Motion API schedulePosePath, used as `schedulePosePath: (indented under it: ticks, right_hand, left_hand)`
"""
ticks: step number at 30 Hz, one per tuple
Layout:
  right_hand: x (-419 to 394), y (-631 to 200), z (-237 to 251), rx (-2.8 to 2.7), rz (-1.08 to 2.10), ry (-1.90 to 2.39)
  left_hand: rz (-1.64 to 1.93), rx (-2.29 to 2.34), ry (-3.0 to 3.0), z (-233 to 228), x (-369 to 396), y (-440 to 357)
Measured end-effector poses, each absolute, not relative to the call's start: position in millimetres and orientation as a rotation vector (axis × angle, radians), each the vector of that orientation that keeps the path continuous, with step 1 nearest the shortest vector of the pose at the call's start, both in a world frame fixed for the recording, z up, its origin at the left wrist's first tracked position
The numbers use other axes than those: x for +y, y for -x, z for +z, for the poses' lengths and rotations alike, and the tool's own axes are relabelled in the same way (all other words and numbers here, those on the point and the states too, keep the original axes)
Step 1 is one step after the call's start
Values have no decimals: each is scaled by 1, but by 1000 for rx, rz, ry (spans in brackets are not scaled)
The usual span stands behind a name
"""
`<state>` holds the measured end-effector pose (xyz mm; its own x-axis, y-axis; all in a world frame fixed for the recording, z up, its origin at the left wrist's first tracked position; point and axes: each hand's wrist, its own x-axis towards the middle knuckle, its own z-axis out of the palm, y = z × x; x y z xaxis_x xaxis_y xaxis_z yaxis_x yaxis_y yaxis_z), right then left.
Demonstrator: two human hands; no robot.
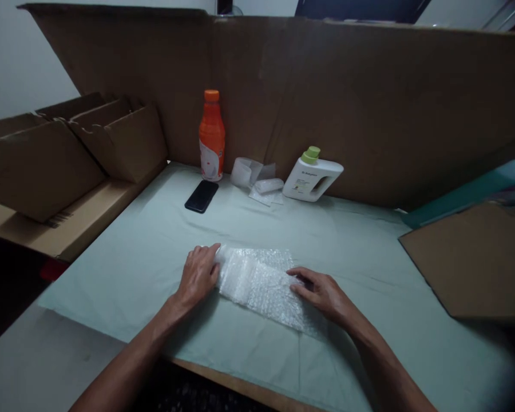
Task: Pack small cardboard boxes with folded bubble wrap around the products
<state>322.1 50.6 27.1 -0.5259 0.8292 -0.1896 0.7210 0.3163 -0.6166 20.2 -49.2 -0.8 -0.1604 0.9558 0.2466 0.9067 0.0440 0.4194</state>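
Note:
A piece of clear bubble wrap [260, 280] lies flat on the pale green cloth [154, 246] covering the table. My left hand [198, 274] rests on the wrap's left end, fingers curled over its edge. My right hand [321, 293] presses down on the wrap's right part with fingers spread flat. I cannot tell whether anything is rolled inside the wrap.
An orange bottle [212, 136], a black phone [202, 195], a white jug with a green cap [312, 175] and small rolls of clear wrap [257, 177] sit at the back. Cardboard walls [369, 103] surround the table; folded boxes [68, 154] stand left, a cardboard sheet [476, 263] right.

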Motion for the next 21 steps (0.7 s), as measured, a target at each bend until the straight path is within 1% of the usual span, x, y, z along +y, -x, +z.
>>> schedulePosePath:
  ticks: [4,5,7,8,10,12,13,15,16,19,21]
  right_hand:
    - [47,-320,56,-2475,1111,1240]
    - [47,-318,60,-2520,1157,1174]
    - [48,-312,60,-2612,1181,1081]
    - [49,-309,55,-2649,1120,1070]
    - [50,-304,43,-2667,870,1089]
    - [49,-302,34,-2611,627,1104]
    - [46,-301,31,-2574,555,1096]
    - [36,-298,29,-2534,506,1029]
    - [29,-296,28,-2542,499,964]
    - [4,-285,16,-2635,457,765]
    - [-11,-279,1,-2674,398,740]
  left_hand:
    - [947,2073,-1970,22,-91,-13]
    - [944,2078,-1950,26,-104,-8]
    - [805,2160,-1942,28,-126,7]
    - [711,2219,-1959,27,-135,14]
    - [597,2329,-2014,24,-145,24]
    - [649,2370,-2078,24,-148,20]
    - [711,2338,-2123,25,-147,13]
    - [772,2134,-2254,29,-139,-11]
    - [740,1981,-2331,30,-133,-25]
    - [524,1551,-2491,26,-111,-59]
    - [407,1406,-2530,20,-99,-66]
